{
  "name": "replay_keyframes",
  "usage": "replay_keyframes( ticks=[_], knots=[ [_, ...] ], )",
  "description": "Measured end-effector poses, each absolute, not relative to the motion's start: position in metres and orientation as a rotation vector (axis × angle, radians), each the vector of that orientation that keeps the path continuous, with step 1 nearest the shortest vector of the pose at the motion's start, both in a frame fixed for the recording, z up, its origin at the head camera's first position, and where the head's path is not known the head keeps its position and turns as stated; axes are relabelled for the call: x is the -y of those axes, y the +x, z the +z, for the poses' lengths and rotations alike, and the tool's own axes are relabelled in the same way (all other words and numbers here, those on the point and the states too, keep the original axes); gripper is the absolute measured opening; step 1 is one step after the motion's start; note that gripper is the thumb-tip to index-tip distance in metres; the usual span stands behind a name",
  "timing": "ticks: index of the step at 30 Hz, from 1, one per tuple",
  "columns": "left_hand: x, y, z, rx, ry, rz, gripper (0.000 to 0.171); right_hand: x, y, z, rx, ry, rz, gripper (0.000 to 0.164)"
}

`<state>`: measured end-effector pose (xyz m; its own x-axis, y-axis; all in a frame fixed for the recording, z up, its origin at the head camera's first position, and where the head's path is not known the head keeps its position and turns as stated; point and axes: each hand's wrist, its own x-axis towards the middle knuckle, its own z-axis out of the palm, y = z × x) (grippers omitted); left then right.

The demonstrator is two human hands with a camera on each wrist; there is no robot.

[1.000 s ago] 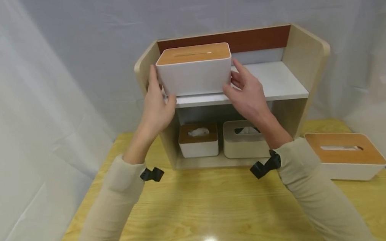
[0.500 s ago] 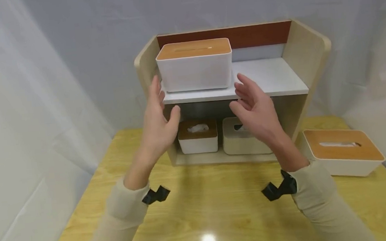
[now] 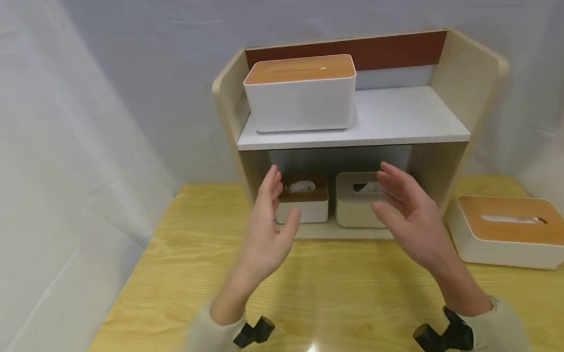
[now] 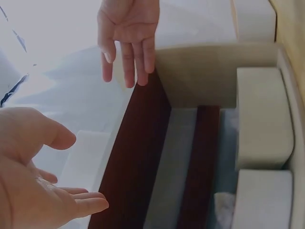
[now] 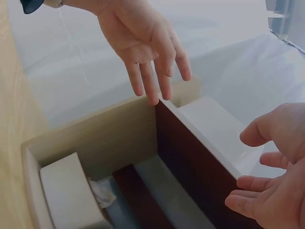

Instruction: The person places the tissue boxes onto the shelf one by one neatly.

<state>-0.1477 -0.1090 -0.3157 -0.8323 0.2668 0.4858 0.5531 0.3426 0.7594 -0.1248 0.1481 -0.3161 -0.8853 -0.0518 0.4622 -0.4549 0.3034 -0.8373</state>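
Observation:
A large white tissue box (image 3: 302, 105) with a wooden lid stands on the left half of the white upper shelf (image 3: 408, 117). My left hand (image 3: 264, 236) hovers in front of the lower compartment with straight, relaxed fingers, apart from everything. Level with it, my right hand (image 3: 414, 220) is likewise empty, thumb apart from the fingers. Behind the left hand sits a small wooden-lidded tissue box (image 3: 310, 210) on the bottom shelf. Partly covered by the right hand is a beige tissue box (image 3: 355, 211) beside it. Both palms face each other in the wrist views.
Right of the shelf unit (image 3: 471, 73), on the wooden table (image 3: 170, 275), lies another wooden-lidded tissue box (image 3: 516, 234). White sheeting (image 3: 84, 160) hangs at the left and behind. The upper shelf has bare room to the right of the large box.
The hands have let go of the large tissue box and drawn back and down toward me. The box stays on the upper shelf. The head view has shifted slightly.

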Motion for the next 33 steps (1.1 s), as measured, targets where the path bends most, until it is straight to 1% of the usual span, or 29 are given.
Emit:
replay_keyframes(
  ticks=[7,14,26,33],
  knots=[
    [0.105,-0.136,-0.335,2.317,-0.691,-1.604,0.073,-0.161,-0.106,-0.337,2.243,0.421,1.612,0.058],
    [0.106,-0.14,-0.348,2.381,-0.632,-1.658,0.071,-0.175,-0.102,-0.351,2.177,0.343,1.656,0.055],
    [0.117,-0.135,-0.363,2.446,-0.555,-1.611,0.07,-0.191,-0.101,-0.353,2.257,0.235,1.643,0.054],
    [0.121,-0.134,-0.361,2.512,-0.533,-1.592,0.069,-0.21,-0.099,-0.348,2.289,0.283,1.542,0.053]
  ],
)
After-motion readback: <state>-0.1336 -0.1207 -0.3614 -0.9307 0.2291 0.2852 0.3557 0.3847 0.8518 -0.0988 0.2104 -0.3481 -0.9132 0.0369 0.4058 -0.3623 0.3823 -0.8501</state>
